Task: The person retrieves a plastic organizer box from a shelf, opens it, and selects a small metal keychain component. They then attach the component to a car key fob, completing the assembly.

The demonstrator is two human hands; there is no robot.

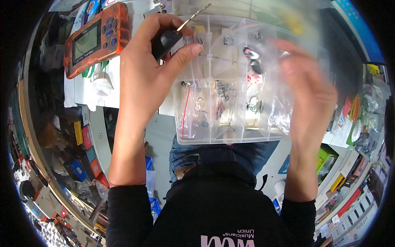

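- Your left hand [142, 72] grasps one black key fob [166, 43] between thumb and fingers, above the back left corner of the box; its one metal blade [193, 18] points up and to the right.
- Your right hand [310, 82] is blurred over the right side of the box, fingers bent; you cannot tell from here whether it grips anything.
- One clear compartment box [230, 141] lies in front of you, its near edge reaching out over your lap.
- Two rows of compartments show, with at least three columns; your right hand hides part of the right side, so the full count cannot be told.
- Clear bags and small parts fill the compartments; two red bag stripes show on the left, one in each row. The bags overlap too much to count.
- One blurred translucent panel [255, 10] stands across the back of the box and veils what is behind it.
- One orange handheld device [96, 40] with one grey screen lies left of your left hand, near it.
- One crumpled white wad [101, 86] lies just below that device.
- One blue panel [356, 24] stands at the upper right, well apart from the box.
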